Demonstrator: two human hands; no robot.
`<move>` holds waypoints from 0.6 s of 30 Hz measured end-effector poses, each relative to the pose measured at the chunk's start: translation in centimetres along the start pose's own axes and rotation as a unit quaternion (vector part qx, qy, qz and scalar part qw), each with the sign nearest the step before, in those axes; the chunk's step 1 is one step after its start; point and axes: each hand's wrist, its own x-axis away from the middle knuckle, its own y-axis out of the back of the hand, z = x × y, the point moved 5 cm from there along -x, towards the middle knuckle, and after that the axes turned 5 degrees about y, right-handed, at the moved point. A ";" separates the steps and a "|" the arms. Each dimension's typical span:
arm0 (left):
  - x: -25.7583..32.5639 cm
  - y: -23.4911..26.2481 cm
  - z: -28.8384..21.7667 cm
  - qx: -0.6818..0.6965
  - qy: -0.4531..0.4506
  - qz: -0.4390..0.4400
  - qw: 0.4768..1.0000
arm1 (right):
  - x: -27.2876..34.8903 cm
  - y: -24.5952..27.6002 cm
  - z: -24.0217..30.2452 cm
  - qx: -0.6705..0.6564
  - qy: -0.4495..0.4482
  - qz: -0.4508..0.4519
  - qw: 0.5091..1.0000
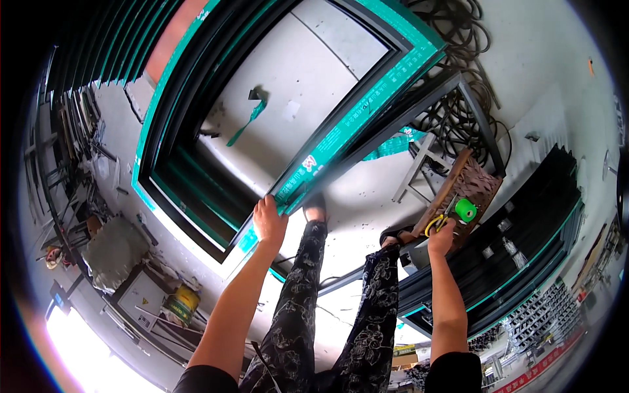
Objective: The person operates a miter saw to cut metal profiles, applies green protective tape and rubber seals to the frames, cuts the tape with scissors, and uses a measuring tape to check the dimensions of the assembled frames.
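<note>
My left hand (pixel 269 221) is closed on the lower corner of a large dark window frame (pixel 357 118) covered in green printed protective film. The frame leans upright in front of me, against several similar frames behind it. My right hand (pixel 441 238) grips a pair of scissors (pixel 434 224) with yellow handles; the blades are hard to see. The scissors are over the edge of a wooden-sided tray (pixel 440 190) with a woven-looking brown surface. A bright green spool (pixel 466 209) of tape or twine sits on this tray, just beyond my right hand.
A dark metal stand (pixel 481 121) surrounds the tray. Coiled dark strips (pixel 458 39) lie at the far right. Stacked black profiles (pixel 504 249) stand at right. A torn green film strip (pixel 247 123) lies on the floor inside the frame. A yellow bucket (pixel 183 302) is at lower left.
</note>
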 end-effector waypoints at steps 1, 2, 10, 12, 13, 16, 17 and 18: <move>0.1 -0.2 0.1 0.000 -0.003 0.000 1.000 | 0.0 0.1 0.2 -0.002 -0.009 0.010 1.000; 0.1 -0.5 -0.1 0.000 -0.005 0.001 1.000 | 0.0 0.2 0.5 -0.005 -0.018 0.021 1.000; 0.5 -1.7 -0.1 0.021 0.007 0.035 0.999 | 2.4 1.2 2.8 -0.077 0.018 -0.003 0.997; 1.1 -1.1 -0.5 0.097 -0.024 0.000 0.995 | 3.7 0.8 4.5 -0.196 0.059 0.023 0.979; 1.4 -0.9 -0.1 0.116 -0.023 -0.005 0.993 | 4.5 0.5 6.1 -0.239 0.093 0.045 0.966; 2.8 0.9 0.6 0.070 -0.024 -0.065 0.995 | 8.9 0.1 13.3 -0.313 0.146 0.154 0.926; 3.3 1.8 1.0 0.051 -0.022 -0.082 0.995 | 10.1 0.7 17.3 -0.297 0.155 0.239 0.911; 3.6 1.9 1.7 0.045 -0.018 -0.083 0.995 | 11.3 1.1 20.8 -0.280 0.165 0.320 0.890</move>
